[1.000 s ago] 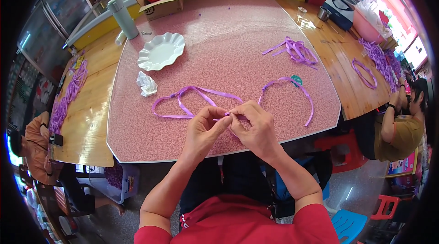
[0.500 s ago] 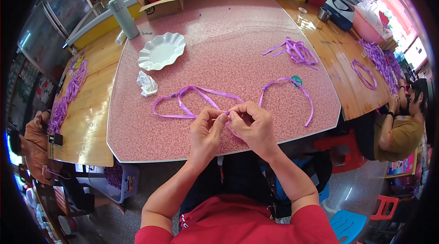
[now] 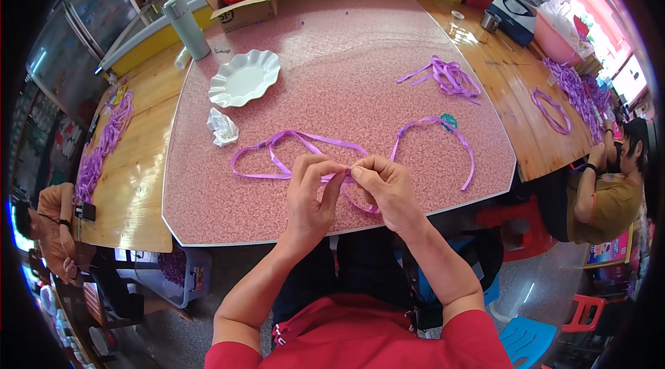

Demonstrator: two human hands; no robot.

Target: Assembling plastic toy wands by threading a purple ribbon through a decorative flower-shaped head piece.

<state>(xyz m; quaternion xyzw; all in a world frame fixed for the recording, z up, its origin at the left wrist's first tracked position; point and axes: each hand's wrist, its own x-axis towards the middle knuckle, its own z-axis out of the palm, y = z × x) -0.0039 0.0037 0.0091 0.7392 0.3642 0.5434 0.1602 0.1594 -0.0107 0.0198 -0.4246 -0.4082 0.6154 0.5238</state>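
A long purple ribbon [image 3: 325,138] lies in loops on the pink table, with small darker knots along it. My left hand [image 3: 310,192] and my right hand [image 3: 388,191] meet over its near part. Thumb and forefinger of each pinch a small dark purple knot [image 3: 348,172] in the ribbon between them. One loop spreads to the left of my hands, and a free end curves away on the right beside a green round piece [image 3: 449,122]. The fingertips partly hide the knot.
A pile of purple ribbon [image 3: 447,78] lies at the right. A white scalloped plate [image 3: 244,78], crumpled tissue [image 3: 222,127], a green-grey flask [image 3: 187,28] and a cardboard box [image 3: 244,9] stand farther left. People sit at both sides near wooden tables [image 3: 135,182] with more ribbon.
My fingers have shifted slightly on the ribbon, and the left fingers have straightened a little. The person on the left has raised an arm.
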